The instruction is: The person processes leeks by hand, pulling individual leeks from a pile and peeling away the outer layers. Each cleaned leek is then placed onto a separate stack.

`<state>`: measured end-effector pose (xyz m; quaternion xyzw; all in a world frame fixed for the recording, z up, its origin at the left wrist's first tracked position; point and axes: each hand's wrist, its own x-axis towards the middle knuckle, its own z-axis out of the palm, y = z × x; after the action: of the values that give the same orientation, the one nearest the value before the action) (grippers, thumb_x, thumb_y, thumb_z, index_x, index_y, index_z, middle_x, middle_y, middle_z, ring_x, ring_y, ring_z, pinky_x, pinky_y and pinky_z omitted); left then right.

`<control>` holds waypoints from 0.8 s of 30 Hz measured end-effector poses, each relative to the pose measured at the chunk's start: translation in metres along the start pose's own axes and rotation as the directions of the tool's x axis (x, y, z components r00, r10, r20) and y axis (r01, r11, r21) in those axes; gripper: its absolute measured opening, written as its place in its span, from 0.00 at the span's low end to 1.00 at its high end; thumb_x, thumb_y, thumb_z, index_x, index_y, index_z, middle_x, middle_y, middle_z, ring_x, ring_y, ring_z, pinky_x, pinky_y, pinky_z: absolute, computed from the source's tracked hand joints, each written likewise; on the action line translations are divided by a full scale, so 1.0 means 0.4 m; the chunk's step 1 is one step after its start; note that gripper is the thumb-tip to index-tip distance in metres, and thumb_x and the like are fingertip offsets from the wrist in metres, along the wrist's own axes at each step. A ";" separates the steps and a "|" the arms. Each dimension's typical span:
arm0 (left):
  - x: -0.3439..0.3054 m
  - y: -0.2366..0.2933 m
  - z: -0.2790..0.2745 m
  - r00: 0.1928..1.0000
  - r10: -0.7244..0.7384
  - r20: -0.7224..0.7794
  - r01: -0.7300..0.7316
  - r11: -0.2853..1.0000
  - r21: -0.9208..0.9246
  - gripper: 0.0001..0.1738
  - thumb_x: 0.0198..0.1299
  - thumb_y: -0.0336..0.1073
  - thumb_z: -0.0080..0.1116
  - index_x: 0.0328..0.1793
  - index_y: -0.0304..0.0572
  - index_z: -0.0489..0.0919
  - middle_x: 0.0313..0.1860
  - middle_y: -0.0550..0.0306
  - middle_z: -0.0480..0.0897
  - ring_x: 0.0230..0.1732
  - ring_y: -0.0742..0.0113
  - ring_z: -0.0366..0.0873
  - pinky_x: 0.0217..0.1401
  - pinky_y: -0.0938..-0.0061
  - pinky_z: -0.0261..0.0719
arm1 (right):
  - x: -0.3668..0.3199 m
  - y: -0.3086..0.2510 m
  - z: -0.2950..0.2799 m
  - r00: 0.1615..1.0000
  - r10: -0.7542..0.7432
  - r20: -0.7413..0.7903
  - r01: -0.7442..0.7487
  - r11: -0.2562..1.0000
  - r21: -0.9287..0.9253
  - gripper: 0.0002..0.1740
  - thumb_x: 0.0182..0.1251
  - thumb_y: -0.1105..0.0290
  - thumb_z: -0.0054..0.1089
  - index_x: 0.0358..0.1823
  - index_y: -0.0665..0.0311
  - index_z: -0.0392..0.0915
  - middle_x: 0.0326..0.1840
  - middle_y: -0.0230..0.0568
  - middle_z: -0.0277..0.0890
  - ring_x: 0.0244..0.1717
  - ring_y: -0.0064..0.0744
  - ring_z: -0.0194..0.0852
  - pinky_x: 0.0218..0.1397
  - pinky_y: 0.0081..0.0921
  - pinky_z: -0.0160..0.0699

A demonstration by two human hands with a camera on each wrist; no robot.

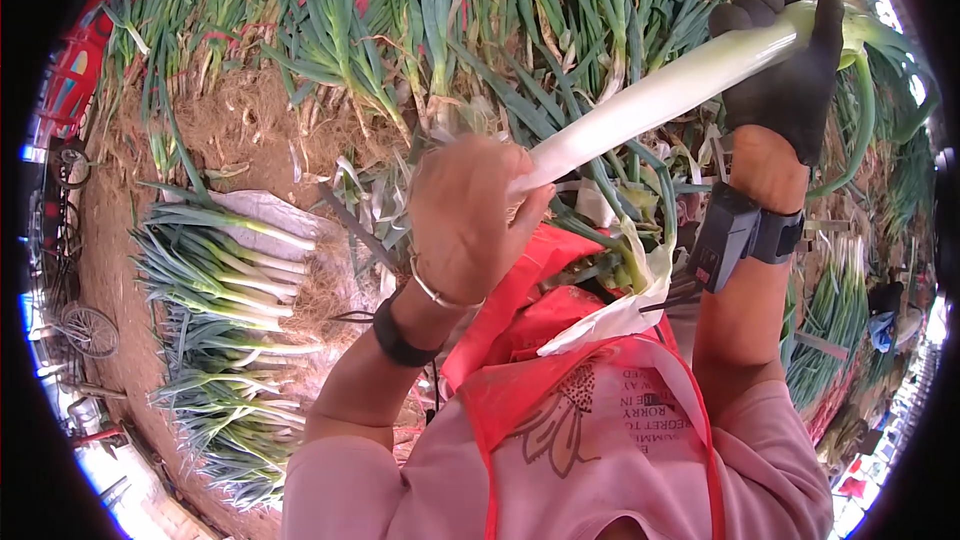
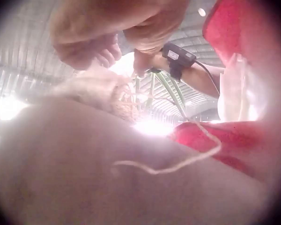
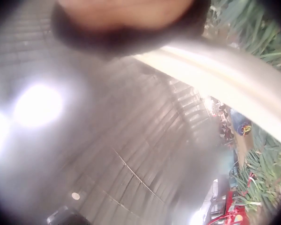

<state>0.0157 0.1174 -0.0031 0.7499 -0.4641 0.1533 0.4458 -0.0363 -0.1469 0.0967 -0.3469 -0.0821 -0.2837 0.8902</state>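
A large green onion [image 1: 665,100] with a thick white stalk is held slantwise in front of the chest. My right hand [image 1: 785,75], in a dark glove, grips it where the white turns to green, and the leaves hang beyond. At the lower end my bare left hand [image 1: 465,210], slightly blurred, curls its fingers at the root end. In the left wrist view, thin roots [image 2: 126,105] dangle beside the fingers [image 2: 110,54]. The white stalk [image 3: 215,79] crosses the right wrist view below the glove's dark edge.
Heaps of green onions [image 1: 330,10] with roots and soil lie ahead. To the left, a row of cleaned green onions [image 1: 230,270] rests on the ground. A peeled pale leaf [image 1: 620,320] lies on the red apron [image 1: 530,290]. More bundles [image 1: 835,310] are at the right.
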 end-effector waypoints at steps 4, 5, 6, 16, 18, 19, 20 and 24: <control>-0.003 0.008 0.012 0.999 0.046 0.001 -0.046 0.999 -0.008 0.19 0.42 0.24 0.72 0.37 0.43 0.73 0.30 0.55 0.74 0.30 0.56 0.74 0.30 0.67 0.73 | -0.016 0.041 0.107 0.953 -0.216 -0.212 0.147 0.944 -0.297 0.16 0.66 0.54 0.60 0.37 0.60 0.72 0.24 0.29 0.69 0.25 0.22 0.69 0.30 0.23 0.72; -0.004 0.016 0.009 0.999 -0.028 0.025 0.029 0.999 -0.029 0.17 0.41 0.23 0.70 0.35 0.43 0.73 0.30 0.56 0.74 0.30 0.57 0.74 0.30 0.67 0.72 | -0.019 0.042 0.115 0.927 -0.277 -0.254 0.170 0.912 -0.374 0.15 0.65 0.55 0.63 0.37 0.58 0.73 0.24 0.28 0.72 0.24 0.21 0.73 0.29 0.22 0.76; -0.004 0.021 0.008 0.994 -0.102 0.051 0.104 0.993 -0.048 0.16 0.41 0.22 0.68 0.33 0.43 0.73 0.29 0.57 0.74 0.30 0.57 0.74 0.30 0.67 0.71 | -0.019 0.038 0.108 0.926 -0.279 -0.256 0.170 0.911 -0.376 0.15 0.65 0.55 0.63 0.37 0.58 0.73 0.24 0.28 0.72 0.24 0.21 0.73 0.29 0.22 0.76; -0.086 -0.006 -0.086 0.796 0.030 0.604 0.050 0.992 -0.116 0.11 0.48 0.33 0.67 0.37 0.42 0.78 0.30 0.57 0.77 0.32 0.61 0.77 0.34 0.68 0.74 | -0.016 -0.016 0.020 0.998 -0.020 0.060 0.021 1.000 -0.009 0.21 0.65 0.55 0.58 0.42 0.65 0.64 0.27 0.30 0.56 0.28 0.25 0.55 0.36 0.24 0.58; -0.060 -0.006 -0.107 0.893 -0.103 0.438 0.178 0.975 -0.135 0.10 0.50 0.32 0.66 0.39 0.41 0.79 0.32 0.57 0.79 0.33 0.63 0.78 0.36 0.69 0.74 | -0.021 -0.014 0.030 0.997 -0.014 0.073 0.014 1.000 -0.001 0.21 0.63 0.57 0.62 0.43 0.65 0.64 0.28 0.29 0.57 0.28 0.24 0.55 0.36 0.23 0.58; -0.046 -0.010 -0.112 0.935 -0.244 0.256 0.294 0.939 -0.177 0.10 0.52 0.30 0.65 0.41 0.40 0.80 0.35 0.57 0.80 0.34 0.65 0.78 0.37 0.70 0.75 | -0.024 -0.008 0.037 0.994 -0.004 0.111 -0.002 0.999 0.054 0.23 0.60 0.58 0.64 0.44 0.65 0.64 0.29 0.28 0.57 0.29 0.22 0.55 0.36 0.23 0.59; -0.032 -0.017 -0.108 0.936 -0.247 0.251 0.295 0.939 -0.176 0.10 0.52 0.30 0.65 0.41 0.40 0.80 0.35 0.57 0.80 0.34 0.65 0.78 0.37 0.70 0.75 | -0.024 -0.004 0.043 0.989 0.003 0.151 -0.019 0.994 0.107 0.24 0.58 0.60 0.67 0.45 0.65 0.65 0.30 0.27 0.58 0.29 0.21 0.56 0.36 0.23 0.59; 0.009 -0.054 -0.053 0.957 -0.125 0.260 0.204 0.932 -0.301 0.15 0.53 0.26 0.61 0.49 0.39 0.80 0.41 0.53 0.83 0.31 0.62 0.81 0.34 0.72 0.77 | -0.020 -0.006 0.050 0.962 0.052 0.268 -0.087 0.989 0.120 0.25 0.57 0.61 0.68 0.47 0.68 0.65 0.30 0.27 0.59 0.29 0.19 0.58 0.36 0.20 0.59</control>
<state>0.0397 0.1363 -0.0004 0.7156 -0.4678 -0.0536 0.5159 -0.0432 -0.1313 0.1103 -0.3253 -0.2061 -0.1973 0.9015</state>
